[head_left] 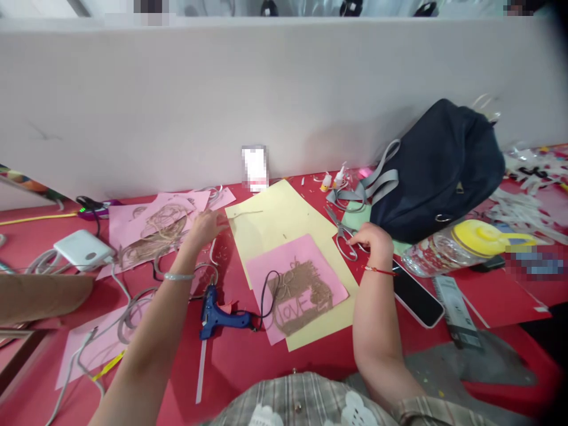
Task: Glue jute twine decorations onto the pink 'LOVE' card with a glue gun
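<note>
My left hand [209, 226] is over the left edge of a pale yellow sheet [275, 204], its fingers pinched at the end of a short piece of twine [248, 213]. My right hand [373, 239] has its fingers curled at the handles of metal scissors [341, 232], which lie at the sheet's right edge. Between my arms a pink sheet [306, 247] bears a brown twine-like picture [298, 283] with the lettering "LOVE". Near my left forearm lies a blue hot glue gun [224, 318], a pale glue stick [201, 376] protruding from it.
On the left are a twine bundle [162, 228], a white charger [83, 248], loose cables and a cardboard tube [44, 297]. A dark backpack [437, 171], a yellow-lidded bottle [448, 245] and a phone [417, 296] crowd the right. A white partition [199, 106] rises behind the red table.
</note>
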`<action>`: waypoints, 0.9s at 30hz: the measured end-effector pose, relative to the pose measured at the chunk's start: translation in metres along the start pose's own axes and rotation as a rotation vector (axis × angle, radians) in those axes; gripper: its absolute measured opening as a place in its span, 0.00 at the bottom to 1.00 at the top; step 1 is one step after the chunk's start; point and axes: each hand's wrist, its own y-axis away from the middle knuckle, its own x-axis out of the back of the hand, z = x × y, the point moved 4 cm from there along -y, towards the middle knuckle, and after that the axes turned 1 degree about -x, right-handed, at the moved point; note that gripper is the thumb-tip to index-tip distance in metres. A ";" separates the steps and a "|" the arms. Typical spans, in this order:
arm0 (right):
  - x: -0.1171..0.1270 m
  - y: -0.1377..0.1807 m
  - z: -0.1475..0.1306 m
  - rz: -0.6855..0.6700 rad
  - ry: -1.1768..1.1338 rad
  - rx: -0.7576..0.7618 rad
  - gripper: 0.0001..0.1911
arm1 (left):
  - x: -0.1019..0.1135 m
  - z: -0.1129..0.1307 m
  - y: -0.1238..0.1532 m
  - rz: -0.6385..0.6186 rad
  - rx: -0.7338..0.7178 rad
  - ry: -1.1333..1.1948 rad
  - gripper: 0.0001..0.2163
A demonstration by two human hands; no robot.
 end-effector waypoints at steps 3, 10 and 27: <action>0.000 -0.001 0.002 0.003 -0.010 0.052 0.12 | -0.009 -0.003 -0.014 -0.049 0.019 0.012 0.08; -0.005 -0.007 0.005 0.025 -0.060 0.134 0.15 | 0.008 0.006 -0.005 0.089 0.066 0.131 0.10; 0.012 0.036 -0.001 0.349 -0.597 0.330 0.24 | 0.047 0.025 0.031 0.281 -0.012 0.472 0.12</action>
